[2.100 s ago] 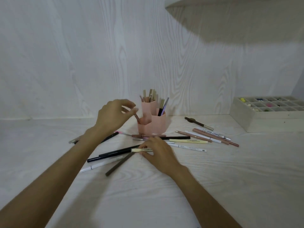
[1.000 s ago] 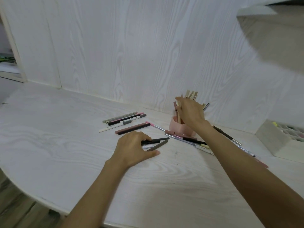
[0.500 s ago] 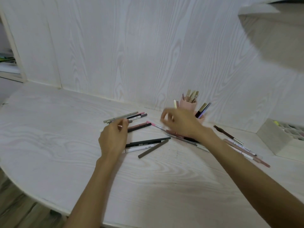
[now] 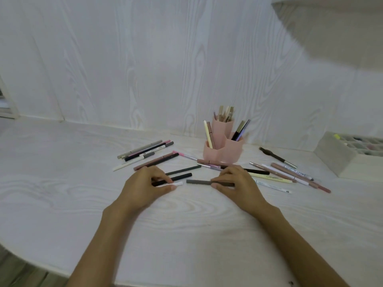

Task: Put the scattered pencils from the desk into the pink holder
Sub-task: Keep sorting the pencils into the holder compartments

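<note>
The pink holder [image 4: 224,151] stands near the back wall with several pencils upright in its three cups. Scattered pencils lie on the white desk [image 4: 62,193] to its left, front and right. My left hand [image 4: 145,186] rests on the desk with its fingers closed over a black pencil [image 4: 182,176] and a white pencil [image 4: 178,183]. My right hand [image 4: 238,184] pinches a dark grey pencil [image 4: 199,182] that lies flat on the desk. A cluster of grey, pink and white pencils [image 4: 145,153] lies left of the holder, and another cluster [image 4: 290,172] lies to its right.
A pale compartment box [image 4: 344,156] with small items stands at the right against the wall. A shelf [image 4: 331,21] overhangs the upper right. The desk's curved front edge [image 4: 41,266] runs along the lower left.
My right hand came down from near the holder and closed on the dark grey pencil. My left hand moved back from the far pencils onto the black and white ones. The view shifted right.
</note>
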Demonstrator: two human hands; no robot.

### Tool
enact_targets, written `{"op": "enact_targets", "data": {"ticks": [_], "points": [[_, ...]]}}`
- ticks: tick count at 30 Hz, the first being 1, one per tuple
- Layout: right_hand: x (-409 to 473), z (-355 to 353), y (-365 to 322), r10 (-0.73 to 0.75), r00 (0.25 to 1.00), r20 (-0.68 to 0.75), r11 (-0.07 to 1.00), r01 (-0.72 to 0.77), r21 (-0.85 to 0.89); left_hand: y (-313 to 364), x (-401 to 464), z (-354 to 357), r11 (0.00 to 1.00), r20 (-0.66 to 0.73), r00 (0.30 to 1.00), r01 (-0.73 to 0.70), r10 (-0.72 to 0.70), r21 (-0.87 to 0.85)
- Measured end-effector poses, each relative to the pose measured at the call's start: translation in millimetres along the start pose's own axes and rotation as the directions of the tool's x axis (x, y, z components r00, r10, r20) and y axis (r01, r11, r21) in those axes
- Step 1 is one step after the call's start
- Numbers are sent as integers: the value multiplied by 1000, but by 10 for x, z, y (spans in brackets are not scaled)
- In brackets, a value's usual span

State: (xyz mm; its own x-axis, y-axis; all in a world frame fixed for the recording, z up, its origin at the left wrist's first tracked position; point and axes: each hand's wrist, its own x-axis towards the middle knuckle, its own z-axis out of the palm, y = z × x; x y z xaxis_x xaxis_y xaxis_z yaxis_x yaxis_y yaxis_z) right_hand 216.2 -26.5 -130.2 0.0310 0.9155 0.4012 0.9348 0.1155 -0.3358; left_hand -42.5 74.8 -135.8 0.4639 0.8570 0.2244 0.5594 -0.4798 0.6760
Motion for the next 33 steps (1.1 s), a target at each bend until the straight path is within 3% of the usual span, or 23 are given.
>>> {"op": "enact_targets", "data": {"ticks": [6,10,12,16,20,23,26,33], "points": [[-30,35,118,71,997,-13,994,-69,88,201,98,-21,959,62,987,-158,148,237],[-31,41,121,72,997,-6,992,-71,101,437,253,-175,944,163,975,-190,150,268],[-38,34,119,65,998,-15,991,-63,119,618,355,-293,981,146,983,-129,107,144],[-44,15,107,69,997,-25,987,-64,149,1155,663,-409,962,-80,995,-83,65,-261],[-59,2,102,70,997,-31,981,-63,185,1746,987,-236,909,-161,980,-169,115,-382],[-59,10,84,63,997,-38,977,-53,208,1984,1153,41,931,-200,966,-220,166,-292],[-53,10,106,78,995,-55,972,-64,224,2041,1253,334,972,-200,958,-222,205,-71],[-47,26,123,89,995,-52,970,-74,230,1920,1345,591,943,-56,988,-121,145,310]]}}
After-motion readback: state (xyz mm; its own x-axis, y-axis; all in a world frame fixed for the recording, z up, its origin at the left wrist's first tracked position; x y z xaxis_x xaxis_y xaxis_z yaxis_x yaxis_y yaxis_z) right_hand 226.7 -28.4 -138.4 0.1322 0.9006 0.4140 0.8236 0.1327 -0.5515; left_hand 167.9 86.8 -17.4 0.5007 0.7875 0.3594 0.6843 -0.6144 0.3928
